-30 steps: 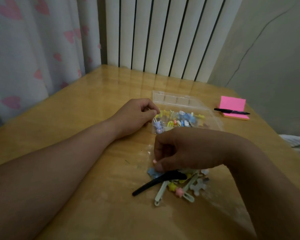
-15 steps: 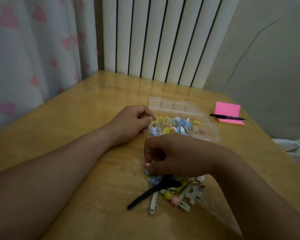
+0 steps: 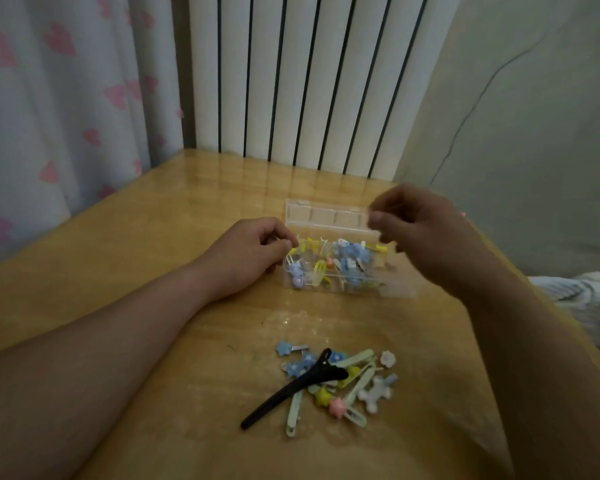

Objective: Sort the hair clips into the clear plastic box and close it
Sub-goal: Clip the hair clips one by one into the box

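**Open box and unsorted clips: handling notes**

The clear plastic box [image 3: 397, 288], lid open and partly filled, sits toward the far edge of the desk [image 3: 136, 271]. The left hand [image 3: 246, 258] pinches its left end. The right hand [image 3: 420, 230] hovers over its right end, fingertips drawn together; whether they hold anything cannot be told. The remaining hair clips [image 3: 361, 393] lie heaped near the near edge, under a black duckbill clip [image 3: 291, 389]. They look light, stiff, slick and tangle-prone: pinch one by its bar.

clear box [image 3: 400, 289] open, part-filled | loose clips [image 3: 329, 382] heaped nearer
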The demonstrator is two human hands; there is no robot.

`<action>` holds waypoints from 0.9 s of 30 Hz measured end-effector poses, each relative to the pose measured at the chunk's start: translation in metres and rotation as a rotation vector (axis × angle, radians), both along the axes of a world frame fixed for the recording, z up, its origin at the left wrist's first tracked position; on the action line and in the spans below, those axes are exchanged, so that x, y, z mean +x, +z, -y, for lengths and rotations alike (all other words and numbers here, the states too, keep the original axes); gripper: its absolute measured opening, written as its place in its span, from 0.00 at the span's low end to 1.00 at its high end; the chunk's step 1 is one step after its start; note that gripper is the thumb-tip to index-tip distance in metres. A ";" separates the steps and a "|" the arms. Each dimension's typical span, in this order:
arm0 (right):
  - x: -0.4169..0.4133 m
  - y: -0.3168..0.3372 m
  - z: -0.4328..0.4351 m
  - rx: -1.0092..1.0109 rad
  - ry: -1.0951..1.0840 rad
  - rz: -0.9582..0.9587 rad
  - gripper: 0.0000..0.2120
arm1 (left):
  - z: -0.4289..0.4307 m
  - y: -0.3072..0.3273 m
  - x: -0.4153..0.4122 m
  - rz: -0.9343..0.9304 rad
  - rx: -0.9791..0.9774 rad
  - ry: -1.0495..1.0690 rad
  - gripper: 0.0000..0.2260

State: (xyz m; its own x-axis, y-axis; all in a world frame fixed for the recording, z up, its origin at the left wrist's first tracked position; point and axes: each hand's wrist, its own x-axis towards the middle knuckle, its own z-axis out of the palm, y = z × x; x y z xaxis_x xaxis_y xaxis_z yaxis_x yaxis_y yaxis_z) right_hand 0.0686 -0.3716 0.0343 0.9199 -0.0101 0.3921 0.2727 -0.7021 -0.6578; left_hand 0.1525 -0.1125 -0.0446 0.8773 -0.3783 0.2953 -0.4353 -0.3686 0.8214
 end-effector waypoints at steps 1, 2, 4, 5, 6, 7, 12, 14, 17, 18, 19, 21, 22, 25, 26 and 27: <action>0.002 0.000 0.014 0.024 -0.110 0.026 0.01 | 0.000 0.000 0.000 0.000 0.001 0.001 0.05; 0.004 -0.002 0.026 0.010 -0.203 0.026 0.02 | 0.000 0.000 0.000 0.001 0.001 -0.001 0.05; 0.008 -0.008 0.042 -0.080 -0.277 -0.039 0.03 | 0.000 -0.001 0.001 0.002 0.002 -0.005 0.06; 0.008 -0.012 0.043 -0.133 -0.272 -0.082 0.03 | 0.000 -0.001 0.001 0.000 0.002 -0.006 0.06; 0.009 -0.016 0.041 -0.188 -0.258 -0.120 0.03 | 0.000 -0.001 0.001 0.000 0.000 -0.008 0.06; 0.010 -0.020 0.038 -0.243 -0.247 -0.151 0.03 | 0.000 -0.001 0.002 0.001 -0.002 -0.009 0.06; 0.017 -0.030 0.027 -0.438 -0.272 -0.231 0.08 | -0.001 -0.002 0.002 0.014 0.003 -0.009 0.06; 0.018 -0.032 0.028 -0.498 -0.294 -0.224 0.08 | -0.001 -0.002 0.002 0.017 0.002 -0.011 0.06; 0.019 -0.033 0.027 -0.557 -0.330 -0.227 0.08 | -0.001 -0.002 0.001 0.020 0.000 -0.009 0.06; 0.020 -0.033 0.027 -0.564 -0.338 -0.232 0.08 | 0.000 -0.002 0.001 0.021 -0.001 -0.008 0.06; 0.020 -0.033 0.027 -0.567 -0.343 -0.238 0.07 | 0.000 -0.002 0.001 0.021 -0.004 -0.008 0.06; 0.020 -0.033 0.029 -0.553 -0.346 -0.247 0.06 | 0.000 -0.001 0.001 0.020 -0.006 -0.011 0.06; 0.020 -0.033 0.030 -0.537 -0.348 -0.245 0.06 | 0.000 -0.001 0.001 0.019 -0.003 -0.012 0.06; 0.019 -0.033 0.032 -0.457 -0.339 -0.197 0.06 | 0.000 -0.001 0.001 0.015 -0.004 -0.007 0.06; 0.019 -0.032 0.031 -0.420 -0.327 -0.171 0.06 | -0.001 0.000 0.000 0.014 -0.004 -0.005 0.06; 0.018 -0.030 0.030 -0.382 -0.311 -0.145 0.05 | 0.000 0.000 0.000 0.015 -0.001 -0.004 0.06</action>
State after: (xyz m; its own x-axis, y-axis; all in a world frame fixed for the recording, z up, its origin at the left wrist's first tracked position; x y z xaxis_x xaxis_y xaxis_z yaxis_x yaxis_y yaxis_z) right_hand 0.0868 -0.4015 0.0041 0.9413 -0.1731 0.2898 -0.0626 -0.9331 -0.3541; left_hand 0.1525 -0.1120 -0.0446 0.8713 -0.3815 0.3086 -0.4488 -0.3655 0.8154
